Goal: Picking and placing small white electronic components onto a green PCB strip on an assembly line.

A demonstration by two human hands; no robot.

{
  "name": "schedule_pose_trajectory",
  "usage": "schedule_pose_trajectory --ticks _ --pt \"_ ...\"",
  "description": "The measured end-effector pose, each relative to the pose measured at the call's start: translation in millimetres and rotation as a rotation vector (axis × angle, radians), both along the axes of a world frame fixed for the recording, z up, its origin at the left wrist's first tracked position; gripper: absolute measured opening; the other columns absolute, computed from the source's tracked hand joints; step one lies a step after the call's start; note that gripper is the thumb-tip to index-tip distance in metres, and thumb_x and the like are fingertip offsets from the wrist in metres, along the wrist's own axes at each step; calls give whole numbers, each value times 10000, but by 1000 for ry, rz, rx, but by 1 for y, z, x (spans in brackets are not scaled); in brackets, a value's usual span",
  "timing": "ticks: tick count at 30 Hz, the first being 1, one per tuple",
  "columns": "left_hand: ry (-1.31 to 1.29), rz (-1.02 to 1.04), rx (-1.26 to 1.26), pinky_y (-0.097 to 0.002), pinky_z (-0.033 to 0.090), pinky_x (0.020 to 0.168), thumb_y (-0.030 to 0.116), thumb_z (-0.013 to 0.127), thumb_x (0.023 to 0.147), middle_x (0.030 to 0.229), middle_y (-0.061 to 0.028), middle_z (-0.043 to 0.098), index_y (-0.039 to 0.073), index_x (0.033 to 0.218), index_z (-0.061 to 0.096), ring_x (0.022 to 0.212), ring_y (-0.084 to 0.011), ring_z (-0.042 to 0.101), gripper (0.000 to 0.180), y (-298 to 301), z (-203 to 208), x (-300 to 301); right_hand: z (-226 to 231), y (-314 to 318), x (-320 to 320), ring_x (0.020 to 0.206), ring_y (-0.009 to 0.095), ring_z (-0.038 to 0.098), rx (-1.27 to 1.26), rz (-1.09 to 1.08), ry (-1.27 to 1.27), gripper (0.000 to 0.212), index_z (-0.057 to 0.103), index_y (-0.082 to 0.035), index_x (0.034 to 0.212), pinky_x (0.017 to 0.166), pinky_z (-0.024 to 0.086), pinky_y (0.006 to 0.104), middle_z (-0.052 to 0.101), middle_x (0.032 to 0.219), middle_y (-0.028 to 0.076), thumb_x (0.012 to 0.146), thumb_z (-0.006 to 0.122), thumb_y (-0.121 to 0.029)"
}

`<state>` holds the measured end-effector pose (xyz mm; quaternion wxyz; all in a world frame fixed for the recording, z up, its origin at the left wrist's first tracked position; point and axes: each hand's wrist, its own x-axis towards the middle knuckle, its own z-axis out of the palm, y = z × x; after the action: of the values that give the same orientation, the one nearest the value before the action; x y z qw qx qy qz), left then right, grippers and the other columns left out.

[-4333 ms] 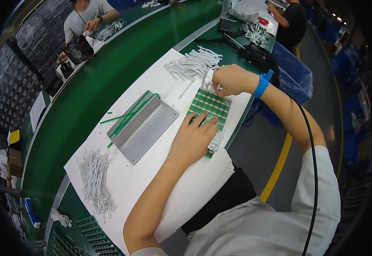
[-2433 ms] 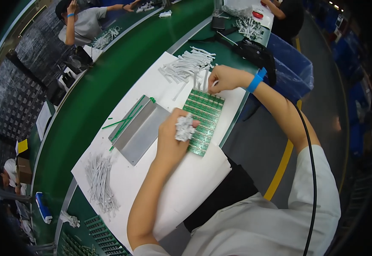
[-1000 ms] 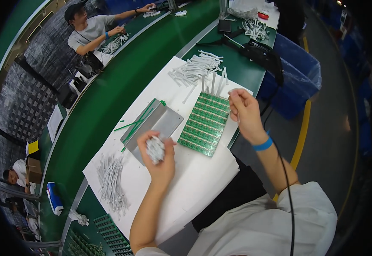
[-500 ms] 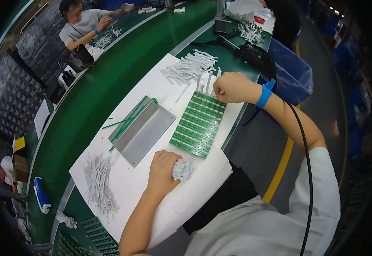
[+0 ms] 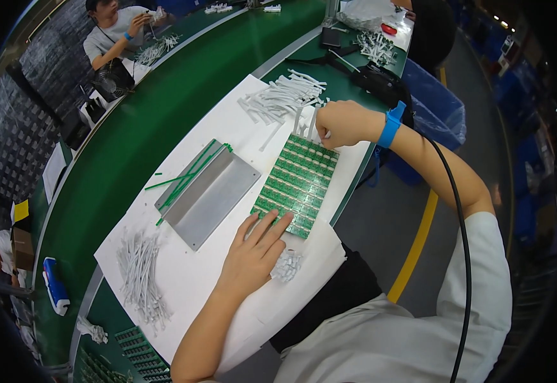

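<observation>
A green circuit board panel [image 5: 297, 182], marked out in rows of small boards, lies on white paper. Several white flat cables [image 5: 300, 121] stick out from its far edge. My right hand [image 5: 349, 124] is closed in a pinch at that edge, on a white cable mostly hidden by the fingers. My left hand [image 5: 250, 258] rests at the panel's near end, with fingertips stretched onto it. Against its thumb and palm it keeps a bundle of white cables [image 5: 287, 265], whose pale ends show beside the thumb.
Left of the panel sits a grey metal tray [image 5: 218, 204] with green strips [image 5: 186, 182] across it. White cables lie in a far pile [image 5: 285, 96] and a near-left pile [image 5: 141, 274]. A blue bin [image 5: 431, 105] stands beyond my right arm. Across the green belt [image 5: 144, 147], another person handles cables.
My left hand has moved from the paper onto the panel's near end, its fingers now stretched out, and the bundle has moved with it. The right hand stays at the far edge.
</observation>
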<state>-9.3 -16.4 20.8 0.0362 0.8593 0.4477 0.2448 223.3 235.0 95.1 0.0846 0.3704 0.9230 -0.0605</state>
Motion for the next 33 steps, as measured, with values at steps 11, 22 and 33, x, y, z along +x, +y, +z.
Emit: schedule_pose_trajectory --ticks 11,22,33 --pt "34 -25 -47 -501 331 1168 2 694 719 1443 -79 574 59 840 563 1375 -280 494 187 1 -2 -4 6 2 -11 818 320 708 5 55 -134 199 764 -66 869 720 555 408 728 870 134 748 741 -223" --pt "-5 -11 -60 -501 340 1163 -37 697 695 1432 -73 580 53 813 542 1363 -288 507 214 1 -1 -2 -2 10 -6 752 314 706 -124 53 21 198 747 22 858 682 559 381 722 846 174 735 753 -134" --pt "14 -4 -45 -493 349 1170 5 698 711 1390 -84 602 51 869 596 1338 -276 527 194 4 -1 -1 -6 31 -1 643 265 677 -337 14 67 222 757 41 816 601 528 353 718 759 149 693 772 -144"
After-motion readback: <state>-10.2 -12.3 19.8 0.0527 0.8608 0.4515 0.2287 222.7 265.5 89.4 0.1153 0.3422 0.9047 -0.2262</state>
